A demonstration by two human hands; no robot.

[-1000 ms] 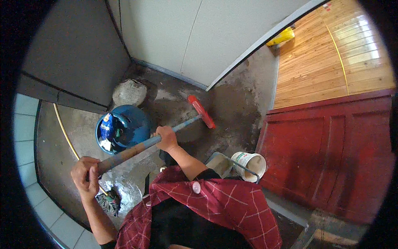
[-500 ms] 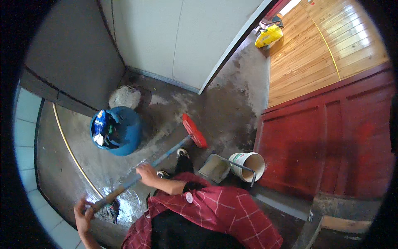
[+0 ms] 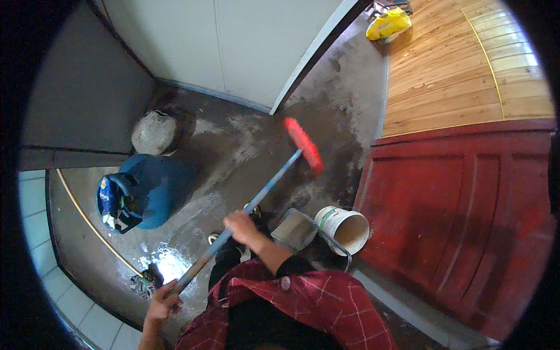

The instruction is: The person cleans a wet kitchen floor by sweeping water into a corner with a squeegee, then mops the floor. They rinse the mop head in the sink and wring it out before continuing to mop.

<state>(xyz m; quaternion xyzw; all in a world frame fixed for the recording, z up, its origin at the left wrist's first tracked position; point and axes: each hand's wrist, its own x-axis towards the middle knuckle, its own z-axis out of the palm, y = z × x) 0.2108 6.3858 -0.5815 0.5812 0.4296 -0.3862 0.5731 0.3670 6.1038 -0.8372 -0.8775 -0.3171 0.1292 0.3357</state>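
My left hand (image 3: 166, 303) is closed around the lower end of a long pole (image 3: 207, 254), and my right hand (image 3: 239, 224) grips it higher up. The pole ends in a red broom head (image 3: 303, 144), slightly blurred, on the wet grey floor (image 3: 227, 157) ahead of me. A metal dustpan (image 3: 291, 230) and a white bucket (image 3: 341, 230), dirty inside, are just right of my feet. Left of the pole is a blue gas cylinder (image 3: 154, 192) with a blue packet (image 3: 106, 198) on its top.
A round pale sack (image 3: 153, 133) sits in the corner. A yellow hose (image 3: 102, 235) reaches a dark rag (image 3: 149, 280) at left. A red door (image 3: 426, 210) borders my right, below a wooden wall (image 3: 443, 70); a yellow bag (image 3: 388, 23) lies beyond the doorway (image 3: 344, 58).
Since half a second ago the broom head has swept forward and to the right. Both my hands, still on the pole, have shifted rightward, and the left one sits lower than a second ago.
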